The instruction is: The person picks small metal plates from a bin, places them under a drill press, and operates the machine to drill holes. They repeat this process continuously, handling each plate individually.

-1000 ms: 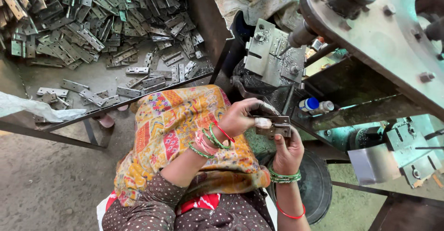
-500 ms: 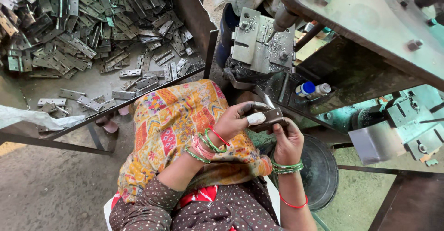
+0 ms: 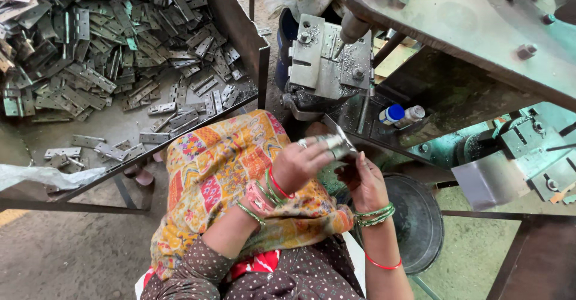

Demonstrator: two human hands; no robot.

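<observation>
My left hand [image 3: 303, 165] grips a small grey metal hinge [image 3: 332, 142] just above my lap, which is covered by a patterned orange and yellow cloth [image 3: 228, 174]. The palm of my right hand [image 3: 365, 180] faces up right beside the hinge, its fingers touching the lower edge. Both wrists wear green and red bangles. Straight ahead of the hands stands a grey metal press fixture [image 3: 327, 57] with a rod coming down onto it.
A large metal tray [image 3: 240, 33] at the left holds several loose hinges [image 3: 90, 48]. A small bottle with a blue cap [image 3: 393, 114] lies by the machine. A dark round pan [image 3: 414, 222] sits at my right, a green machine body [image 3: 528, 150] beyond it.
Both hands have risen with the hinge toward the press fixture. The view has shifted so the fixture and the tray of hinges sit lower in the picture.
</observation>
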